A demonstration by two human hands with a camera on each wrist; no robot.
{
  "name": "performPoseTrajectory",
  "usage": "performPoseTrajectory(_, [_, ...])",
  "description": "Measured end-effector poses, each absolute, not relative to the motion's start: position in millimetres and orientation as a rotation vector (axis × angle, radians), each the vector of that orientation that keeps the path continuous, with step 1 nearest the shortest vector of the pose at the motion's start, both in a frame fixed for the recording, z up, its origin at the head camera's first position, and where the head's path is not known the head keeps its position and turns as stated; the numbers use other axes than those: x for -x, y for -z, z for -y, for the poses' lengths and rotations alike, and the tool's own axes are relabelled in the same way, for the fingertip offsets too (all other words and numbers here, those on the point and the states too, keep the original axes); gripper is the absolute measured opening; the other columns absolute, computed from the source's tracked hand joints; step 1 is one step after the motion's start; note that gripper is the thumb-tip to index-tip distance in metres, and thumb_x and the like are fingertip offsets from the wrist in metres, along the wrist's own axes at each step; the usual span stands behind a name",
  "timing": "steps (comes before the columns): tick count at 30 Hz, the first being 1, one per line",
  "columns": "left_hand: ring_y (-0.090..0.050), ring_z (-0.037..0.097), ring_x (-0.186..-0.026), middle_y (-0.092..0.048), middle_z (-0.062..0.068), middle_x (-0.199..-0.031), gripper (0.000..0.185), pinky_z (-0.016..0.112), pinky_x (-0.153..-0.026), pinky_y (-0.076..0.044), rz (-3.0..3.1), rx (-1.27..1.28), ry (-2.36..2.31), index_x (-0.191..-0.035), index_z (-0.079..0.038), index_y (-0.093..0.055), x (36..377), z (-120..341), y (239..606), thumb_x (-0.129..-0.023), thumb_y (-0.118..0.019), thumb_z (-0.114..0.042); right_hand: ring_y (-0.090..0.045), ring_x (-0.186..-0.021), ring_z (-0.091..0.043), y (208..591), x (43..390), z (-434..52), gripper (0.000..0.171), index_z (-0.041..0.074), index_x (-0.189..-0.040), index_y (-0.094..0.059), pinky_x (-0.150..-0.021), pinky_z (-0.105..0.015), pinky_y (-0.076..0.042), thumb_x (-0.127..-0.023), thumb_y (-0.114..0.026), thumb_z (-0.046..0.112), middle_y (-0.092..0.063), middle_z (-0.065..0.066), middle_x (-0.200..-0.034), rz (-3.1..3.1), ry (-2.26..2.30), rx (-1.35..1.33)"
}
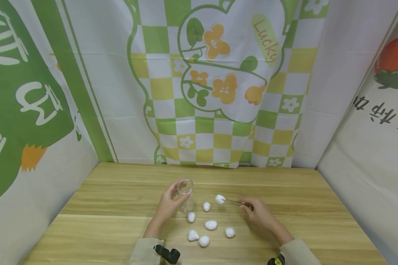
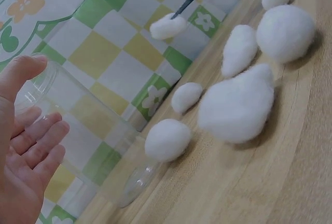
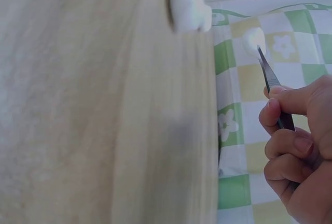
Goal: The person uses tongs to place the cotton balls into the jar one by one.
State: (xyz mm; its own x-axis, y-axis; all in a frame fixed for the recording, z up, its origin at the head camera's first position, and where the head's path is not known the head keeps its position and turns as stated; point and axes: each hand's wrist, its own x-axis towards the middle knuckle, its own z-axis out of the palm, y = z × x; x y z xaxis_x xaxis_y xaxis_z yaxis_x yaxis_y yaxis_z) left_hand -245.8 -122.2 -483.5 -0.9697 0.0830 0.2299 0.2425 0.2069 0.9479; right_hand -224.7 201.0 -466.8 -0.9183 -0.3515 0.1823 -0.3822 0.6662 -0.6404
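A clear jar (image 1: 187, 205) stands upright on the table, its open mouth at the top. My left hand (image 1: 167, 204) holds it from the left, with the thumb near the rim and the fingers round the far side. In my right hand (image 1: 261, 215) a pair of dark tweezers (image 3: 268, 73) is pinched between thumb and fingers. The tweezers' tips grip a white cotton ball (image 1: 220, 199), raised above the table to the right of the jar. No cotton shows inside the jar. Several other cotton balls (image 2: 237, 105) lie loose between the hands.
The wooden table (image 1: 112, 206) carries the scattered cotton balls, the closest one (image 1: 191, 217) beside the jar's base. A patterned curtain (image 1: 219, 140) hangs along the table's back edge. Printed cloth (image 1: 76, 180) closes off the left and right sides.
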Motion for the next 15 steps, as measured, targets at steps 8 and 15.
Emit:
performPoseTrajectory(8, [-0.043, 0.035, -0.139, -0.057, 0.017, -0.138, 0.059, 0.052, -0.120, -0.031, 2.347, 0.312, 1.897, -0.141, -0.004, -0.044, 245.2, 122.8, 482.6, -0.089, -0.069, -0.019, -0.039, -0.060, 0.005, 461.6, 224.6, -199.9, 0.023, 0.001, -0.113, -0.067, -0.051, -0.014, -0.038, -0.091, -0.060, 0.005, -0.059, -0.001, -0.070, 2.783, -1.045, -0.682])
performPoseTrajectory(15, [-0.044, 0.035, -0.139, -0.058, 0.017, -0.138, 0.060, 0.051, -0.120, -0.032, 2.350, 0.298, 1.886, -0.141, -0.004, -0.044, 246.0, 122.7, 483.3, -0.088, -0.069, -0.019, -0.037, -0.056, 0.005, 452.6, 222.8, -198.4, 0.026, 0.000, -0.117, -0.066, -0.046, -0.015, -0.036, -0.092, -0.059, 0.005, -0.058, -0.003, -0.068, 2.784, -1.043, -0.687])
